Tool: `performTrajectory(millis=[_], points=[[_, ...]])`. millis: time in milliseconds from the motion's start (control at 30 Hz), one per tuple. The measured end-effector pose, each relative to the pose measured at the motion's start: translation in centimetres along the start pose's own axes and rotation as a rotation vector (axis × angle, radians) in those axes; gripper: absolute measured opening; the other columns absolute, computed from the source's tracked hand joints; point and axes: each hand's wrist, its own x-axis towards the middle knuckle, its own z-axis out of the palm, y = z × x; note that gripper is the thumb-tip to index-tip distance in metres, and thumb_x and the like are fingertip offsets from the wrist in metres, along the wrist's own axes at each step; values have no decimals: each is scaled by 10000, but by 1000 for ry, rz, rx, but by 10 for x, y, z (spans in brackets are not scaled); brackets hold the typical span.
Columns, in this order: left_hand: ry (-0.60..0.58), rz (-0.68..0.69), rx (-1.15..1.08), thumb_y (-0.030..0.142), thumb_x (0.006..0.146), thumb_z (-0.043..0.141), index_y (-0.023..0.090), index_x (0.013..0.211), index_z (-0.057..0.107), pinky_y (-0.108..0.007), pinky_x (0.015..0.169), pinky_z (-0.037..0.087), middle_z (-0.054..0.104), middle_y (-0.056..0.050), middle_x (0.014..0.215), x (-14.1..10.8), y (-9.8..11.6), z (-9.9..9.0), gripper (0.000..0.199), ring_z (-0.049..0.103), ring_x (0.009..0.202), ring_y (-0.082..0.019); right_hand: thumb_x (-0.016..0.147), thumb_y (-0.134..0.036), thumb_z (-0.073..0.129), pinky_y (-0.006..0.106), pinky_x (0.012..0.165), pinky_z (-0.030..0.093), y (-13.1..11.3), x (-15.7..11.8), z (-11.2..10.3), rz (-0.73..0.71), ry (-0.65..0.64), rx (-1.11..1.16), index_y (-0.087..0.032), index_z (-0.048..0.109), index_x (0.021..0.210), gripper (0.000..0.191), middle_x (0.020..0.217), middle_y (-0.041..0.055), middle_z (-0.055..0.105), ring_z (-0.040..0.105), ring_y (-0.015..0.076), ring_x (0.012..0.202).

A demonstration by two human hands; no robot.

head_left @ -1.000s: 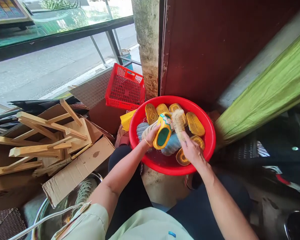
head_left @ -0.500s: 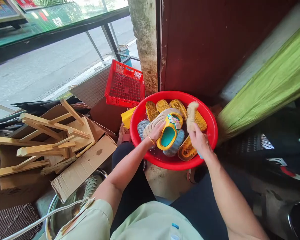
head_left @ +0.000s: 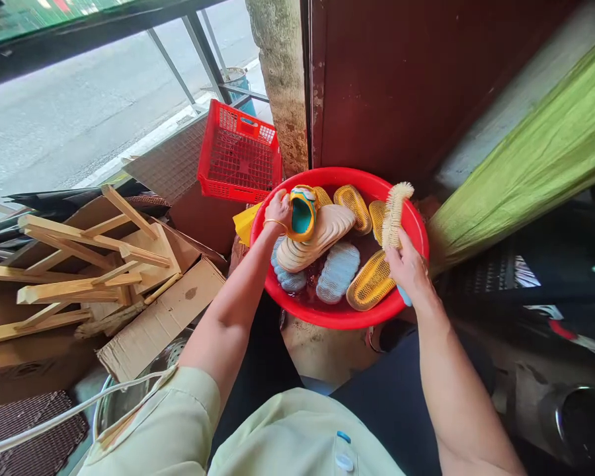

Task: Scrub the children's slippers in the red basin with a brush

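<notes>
Several slippers [head_left: 371, 281] crowd the red tub [head_left: 327, 320] near a red crate [head_left: 231, 188].

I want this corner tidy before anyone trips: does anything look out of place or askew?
Yes: left of the red tub, a wooden stool appears overturned, its legs jutting sideways instead of standing upright.

Glossy plastic basin [head_left: 327, 320], bristly brush [head_left: 395, 215], smooth wooden stool [head_left: 94, 238]

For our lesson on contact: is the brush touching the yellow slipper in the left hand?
No: the right hand holds the brush across the basin, well apart from that slipper.
</notes>
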Motion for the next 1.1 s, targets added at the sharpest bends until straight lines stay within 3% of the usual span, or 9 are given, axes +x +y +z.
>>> performTrajectory(millis=[100,233,367,500,600,700,800,967,1100], points=[[-50,18,85,536,1031,406,161,1242,678,-427,1091,437,708,-154,1270,-8,-9,-11,509,596,1286,-315,1021,-517,367,376,738,571,-4,0,-5,64,26,68,-178,391,1602,672,1136,141,769,741,285,785],[37,240,204,501,972,548,162,1385,579,-473,1167,363,595,-177,1434,-64,11,-10,535,512,1371,-335,1022,-508,371,362,741,575,-8,-2,-7,55,25,84,-189,391,1597,658,1134,130,770,740,267,780],[-432,468,224,532,948,592,172,1468,520,-455,1104,434,623,-193,1378,-142,31,23,637,586,1289,-358,1025,-491,375,369,773,566,-9,-6,-8,45,12,15,-202,409,1587,633,1097,125,778,745,280,813],[-684,290,383,563,724,829,141,1613,275,-612,1161,341,236,-277,1667,-185,23,67,1129,252,1520,-510,1030,-434,378,391,799,546,-12,-11,-8,75,-50,-98,-190,419,1582,605,1016,139,789,741,305,827],[-731,212,375,423,677,862,179,1629,229,-641,1163,329,69,-247,1715,-182,9,82,1168,156,1554,-497,1028,-385,393,377,777,533,-14,-17,-8,64,-160,-166,-225,432,1576,572,1081,142,782,741,308,874],[-749,155,75,250,684,790,137,1560,400,-541,1176,370,390,-229,1615,-162,-2,78,966,415,1455,-437,1031,-341,397,366,747,522,-18,-27,-1,38,-259,-243,-247,382,1606,583,1073,144,781,741,313,903],[-781,-55,-364,222,661,751,127,1411,583,-473,1087,480,694,-152,1303,-143,-5,66,774,631,1223,-369,1049,-332,365,349,726,521,-30,-44,15,-17,-354,-269,-256,310,1638,597,1005,132,785,743,298,875],[-866,-387,-963,258,647,707,157,1276,663,-454,893,589,777,-89,994,-136,7,55,639,735,925,-295,1059,-329,343,338,755,540,-54,-64,41,-84,-418,-246,-253,219,1668,626,1125,147,764,743,275,908],[-829,-396,-1070,203,598,708,167,1343,628,-409,869,596,779,-79,1035,-137,16,55,750,741,913,-272,1060,-333,350,361,798,547,-46,-43,36,-24,-393,-231,-304,246,1661,610,1146,126,766,744,289,973]])
